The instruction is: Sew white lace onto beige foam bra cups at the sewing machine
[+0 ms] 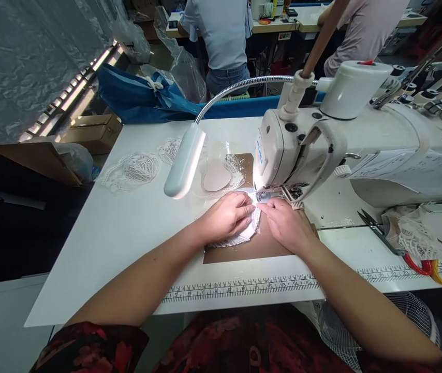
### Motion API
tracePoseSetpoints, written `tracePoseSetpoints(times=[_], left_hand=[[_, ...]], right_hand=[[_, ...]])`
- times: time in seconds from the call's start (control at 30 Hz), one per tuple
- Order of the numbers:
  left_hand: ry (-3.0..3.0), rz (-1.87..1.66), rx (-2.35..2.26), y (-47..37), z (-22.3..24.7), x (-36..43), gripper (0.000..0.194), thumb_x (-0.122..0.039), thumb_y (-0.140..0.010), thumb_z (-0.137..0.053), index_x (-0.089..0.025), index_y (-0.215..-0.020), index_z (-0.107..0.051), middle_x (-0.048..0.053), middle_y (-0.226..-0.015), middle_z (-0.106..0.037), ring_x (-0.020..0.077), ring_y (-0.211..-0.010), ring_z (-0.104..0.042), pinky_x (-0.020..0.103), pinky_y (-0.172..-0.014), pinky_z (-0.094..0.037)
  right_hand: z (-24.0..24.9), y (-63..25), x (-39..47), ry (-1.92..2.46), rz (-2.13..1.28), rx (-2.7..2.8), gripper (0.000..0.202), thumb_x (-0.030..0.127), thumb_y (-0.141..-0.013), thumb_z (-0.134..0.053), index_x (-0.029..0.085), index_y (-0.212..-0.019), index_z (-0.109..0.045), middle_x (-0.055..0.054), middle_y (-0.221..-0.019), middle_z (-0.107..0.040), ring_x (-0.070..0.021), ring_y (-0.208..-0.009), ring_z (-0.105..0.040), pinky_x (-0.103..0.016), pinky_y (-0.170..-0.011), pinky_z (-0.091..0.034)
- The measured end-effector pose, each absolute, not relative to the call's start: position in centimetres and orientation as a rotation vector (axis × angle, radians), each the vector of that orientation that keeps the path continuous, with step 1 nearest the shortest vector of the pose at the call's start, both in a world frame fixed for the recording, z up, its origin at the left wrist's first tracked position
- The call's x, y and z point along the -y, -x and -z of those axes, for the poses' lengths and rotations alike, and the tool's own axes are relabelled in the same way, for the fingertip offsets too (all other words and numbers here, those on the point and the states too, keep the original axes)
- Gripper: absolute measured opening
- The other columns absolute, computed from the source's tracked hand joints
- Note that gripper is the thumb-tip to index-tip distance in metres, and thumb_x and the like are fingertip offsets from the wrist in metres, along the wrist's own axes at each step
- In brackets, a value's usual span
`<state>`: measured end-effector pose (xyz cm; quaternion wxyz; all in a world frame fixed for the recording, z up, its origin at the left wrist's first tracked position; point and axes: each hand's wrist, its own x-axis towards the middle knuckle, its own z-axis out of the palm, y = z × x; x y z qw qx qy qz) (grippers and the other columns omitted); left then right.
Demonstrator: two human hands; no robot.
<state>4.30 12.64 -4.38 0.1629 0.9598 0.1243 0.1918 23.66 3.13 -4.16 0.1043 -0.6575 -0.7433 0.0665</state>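
Note:
A white lace piece (pixel 244 235) lies under the needle area of the white sewing machine (pixel 277 150), on a brown sheet (pixel 271 246). My left hand (pixel 226 217) presses on the lace from the left, its fingers bent and close together. My right hand (pixel 286 220) is at the right of the presser foot, index finger pointing at the lace edge near the needle; its other fingers are curled under and partly hidden. Both hands' fingertips nearly meet in front of the needle. Behind my left hand, an oval pale piece (pixel 217 175) rests on more lace.
A lamp (pixel 185 160) on a bent metal neck hangs left of the machine head. Lace pieces (pixel 139 171) lie at the table's left. Scissors (pixel 418 264) and a lace bundle (pixel 426 233) sit at the right. A ruler strip (pixel 244 286) runs along the front edge. Two people work beyond.

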Motion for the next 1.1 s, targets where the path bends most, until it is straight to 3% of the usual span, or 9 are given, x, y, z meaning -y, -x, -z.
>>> tracePoseSetpoints(times=[0.13,0.33,0.47,0.87,1.1], left_hand=[[-2.821,-0.554,-0.422,-4.33,4.44,-12.51,0.029,-0.028,-0.095,-0.049,-0.010,-0.109,-0.066,0.016,-0.100,-0.061,0.0263,-0.098,-0.057,0.043,-0.085,-0.051],[-2.942,-0.497,-0.375,-4.35,4.09,-12.19,0.029,-0.027,-0.096,-0.048,-0.011,-0.115,-0.064,0.017,-0.110,-0.063,0.0315,-0.118,-0.051,0.049,-0.098,-0.045],[-2.923,-0.456,-0.283,-4.58,3.93,-12.18,0.031,-0.027,-0.097,-0.046,-0.012,-0.118,-0.063,0.018,-0.113,-0.063,0.0289,-0.114,-0.054,0.046,-0.095,-0.047],[-2.826,-0.490,-0.223,-4.20,4.81,-12.94,0.036,-0.029,-0.097,-0.046,-0.011,-0.124,-0.061,0.017,-0.124,-0.064,0.0266,-0.109,-0.060,0.043,-0.091,-0.050],[-2.913,-0.438,-0.314,-4.50,4.56,-12.76,0.037,-0.029,-0.098,-0.044,-0.009,-0.124,-0.061,0.017,-0.127,-0.063,0.0275,-0.107,-0.059,0.044,-0.090,-0.050]], right_hand=[[4.29,-23.74,-3.04,1.975,-0.174,2.184,0.044,0.013,-0.089,-0.048,0.025,-0.128,-0.064,-0.007,-0.102,-0.067,-0.0210,-0.084,-0.055,-0.031,-0.065,-0.035],[4.27,-24.03,-2.82,1.978,-0.119,2.157,0.037,0.017,-0.091,-0.046,0.021,-0.120,-0.068,-0.009,-0.101,-0.069,-0.0230,-0.086,-0.058,-0.032,-0.069,-0.039],[4.31,-24.07,-2.73,1.910,-0.093,2.121,0.037,0.017,-0.091,-0.045,0.020,-0.118,-0.069,-0.010,-0.101,-0.070,-0.0238,-0.090,-0.059,-0.032,-0.074,-0.042],[4.13,-23.62,-2.91,1.846,-0.171,2.172,0.037,0.009,-0.085,-0.046,0.019,-0.110,-0.071,-0.008,-0.095,-0.068,-0.0210,-0.084,-0.056,-0.030,-0.067,-0.037],[4.27,-23.46,-3.02,1.870,-0.104,2.185,0.039,0.011,-0.089,-0.045,0.019,-0.119,-0.068,-0.008,-0.096,-0.068,-0.0223,-0.090,-0.056,-0.030,-0.067,-0.036]])
